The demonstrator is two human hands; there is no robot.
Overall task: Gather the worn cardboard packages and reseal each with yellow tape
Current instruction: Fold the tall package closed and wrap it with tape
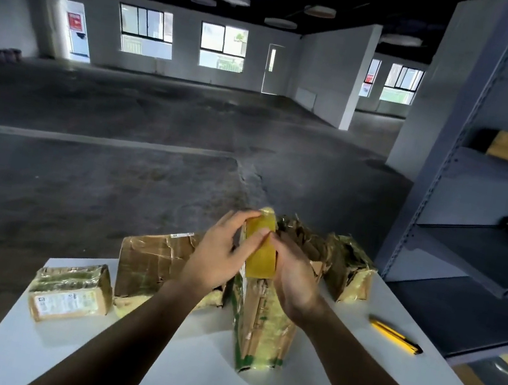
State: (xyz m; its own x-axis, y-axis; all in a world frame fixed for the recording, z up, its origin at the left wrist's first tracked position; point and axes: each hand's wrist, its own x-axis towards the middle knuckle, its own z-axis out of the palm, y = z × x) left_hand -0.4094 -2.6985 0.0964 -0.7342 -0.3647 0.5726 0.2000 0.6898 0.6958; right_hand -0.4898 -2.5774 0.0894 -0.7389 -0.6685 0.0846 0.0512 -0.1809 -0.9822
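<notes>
Head view: the yellow tape roll [261, 250] stands on edge directly above the upright package [260, 324], between both hands. The left hand [219, 253] pinches its top edge and the right hand [294, 276] curls round its right side, both wrists raised over the tabletop [183, 365].

Bare left grip [215, 254], bare right grip [293, 283], long bare forearms [136, 324]

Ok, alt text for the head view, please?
The left hand and right hand hold a yellow tape roll over a standing worn package on a white table. Other worn packages and a yellow utility knife lie around it.
</notes>
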